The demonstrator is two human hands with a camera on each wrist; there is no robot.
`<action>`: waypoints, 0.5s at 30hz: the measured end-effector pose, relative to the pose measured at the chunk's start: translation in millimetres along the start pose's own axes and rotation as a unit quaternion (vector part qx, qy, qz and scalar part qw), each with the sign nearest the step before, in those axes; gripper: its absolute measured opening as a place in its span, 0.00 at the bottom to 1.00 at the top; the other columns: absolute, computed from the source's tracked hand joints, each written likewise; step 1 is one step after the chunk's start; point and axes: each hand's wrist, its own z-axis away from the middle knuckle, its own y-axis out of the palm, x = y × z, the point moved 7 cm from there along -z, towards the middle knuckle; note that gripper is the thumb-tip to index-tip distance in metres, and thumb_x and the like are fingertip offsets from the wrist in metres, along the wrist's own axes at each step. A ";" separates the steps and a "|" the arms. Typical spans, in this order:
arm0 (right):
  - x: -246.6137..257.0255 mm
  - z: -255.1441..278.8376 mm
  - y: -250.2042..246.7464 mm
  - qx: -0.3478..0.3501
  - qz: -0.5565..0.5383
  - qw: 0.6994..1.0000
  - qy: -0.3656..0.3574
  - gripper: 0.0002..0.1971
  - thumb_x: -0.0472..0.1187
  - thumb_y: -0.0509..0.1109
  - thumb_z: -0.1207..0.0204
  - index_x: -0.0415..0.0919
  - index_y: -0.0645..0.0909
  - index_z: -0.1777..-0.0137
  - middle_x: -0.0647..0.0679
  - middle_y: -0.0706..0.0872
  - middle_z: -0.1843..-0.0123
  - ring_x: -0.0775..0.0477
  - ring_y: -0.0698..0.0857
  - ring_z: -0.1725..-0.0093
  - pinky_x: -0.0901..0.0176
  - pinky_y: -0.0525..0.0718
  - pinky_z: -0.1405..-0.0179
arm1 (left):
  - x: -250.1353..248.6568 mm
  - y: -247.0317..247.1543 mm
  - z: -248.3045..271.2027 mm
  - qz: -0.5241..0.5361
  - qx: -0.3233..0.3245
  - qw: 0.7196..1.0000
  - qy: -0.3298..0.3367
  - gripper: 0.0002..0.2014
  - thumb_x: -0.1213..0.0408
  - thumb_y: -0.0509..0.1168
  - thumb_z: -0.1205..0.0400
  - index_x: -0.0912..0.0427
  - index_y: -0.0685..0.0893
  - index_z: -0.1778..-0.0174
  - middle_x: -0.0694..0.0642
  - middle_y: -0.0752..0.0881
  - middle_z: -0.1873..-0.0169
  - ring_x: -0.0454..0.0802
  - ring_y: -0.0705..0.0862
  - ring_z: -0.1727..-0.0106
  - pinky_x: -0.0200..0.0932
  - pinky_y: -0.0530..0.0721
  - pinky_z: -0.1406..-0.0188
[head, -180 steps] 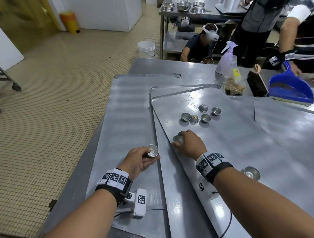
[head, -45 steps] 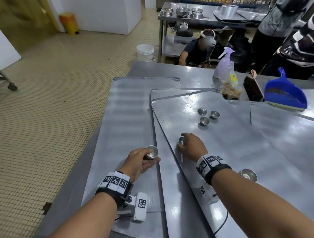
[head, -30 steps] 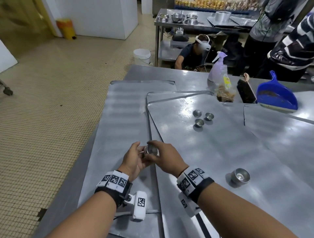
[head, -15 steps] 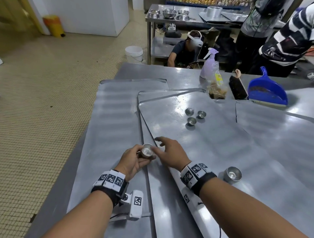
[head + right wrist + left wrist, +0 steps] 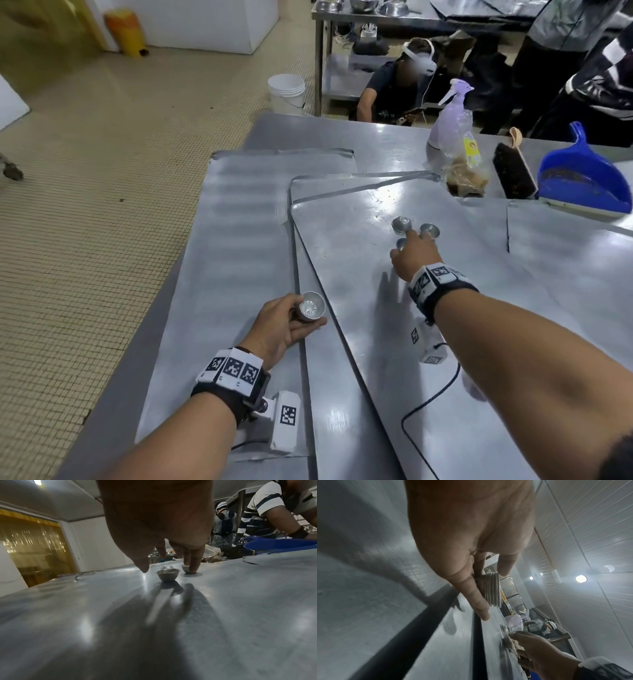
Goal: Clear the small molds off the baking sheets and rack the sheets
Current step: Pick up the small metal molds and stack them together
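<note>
1. Head view: three small molds [image 5: 401, 224] sit clustered on the top baking sheet [image 5: 342, 260], right under the fingertips of the right hand [image 5: 412, 255]. That grip is spread and relaxed; in the right wrist view one finger [image 5: 193, 564] dips into the far-right mold [image 5: 187, 569], while the nearest mold [image 5: 167, 575] stands untouched just ahead of the thumb.
2. The left hand [image 5: 286, 325] holds a stack of molds [image 5: 311, 306], fingers and thumb curled round it. The left wrist view shows several nested rims [image 5: 492, 588] pinched in that grip, just over the sheet's near-left edge.
3. Half a second ago the right hand was at the left grip, beside the stack; now it has reached forward and to the right, well apart from the stack. I judge a mold was just added to the stack and the next pickup is starting.
4. The two molds that lay nearer six seconds ago are gone, so the sheet is nearly cleared; racking is not yet begun.
5. Beyond the right grip, on the surface [image 5: 394, 144], stand a spray bottle [image 5: 448, 120], a brush [image 5: 512, 174] and a blue dustpan [image 5: 582, 178].
</note>
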 end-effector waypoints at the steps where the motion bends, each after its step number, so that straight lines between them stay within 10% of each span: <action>1: -0.8 -3.8 3.3 0.007 0.003 1.000 -0.008 0.33 0.43 0.64 0.21 0.48 0.58 0.17 0.34 0.69 0.22 0.28 0.72 0.26 0.39 0.80 0.35 | -0.5 -1.3 -0.2 0.003 0.001 1.000 0.000 0.11 0.67 0.62 0.13 0.74 0.80 0.43 0.76 0.89 0.50 0.73 0.91 0.49 0.55 0.92 0.50; 5: -3.1 -9.6 9.8 0.020 0.003 0.999 -0.040 0.26 0.40 0.64 0.20 0.40 0.66 0.23 0.34 0.81 0.34 0.31 0.81 0.36 0.45 0.80 0.44 | -1.1 -5.4 -0.8 0.006 -0.001 1.000 0.000 0.11 0.67 0.62 0.13 0.74 0.80 0.43 0.74 0.89 0.50 0.73 0.91 0.49 0.54 0.92 0.50; 15: 4.8 29.9 18.3 0.014 -0.005 1.000 -0.027 0.22 0.53 0.69 0.24 0.42 0.80 0.34 0.37 0.75 0.33 0.32 0.77 0.32 0.42 0.81 0.34 | 3.0 -9.8 5.6 0.010 0.009 1.000 0.000 0.11 0.67 0.63 0.13 0.74 0.80 0.42 0.75 0.88 0.46 0.72 0.91 0.48 0.53 0.93 0.52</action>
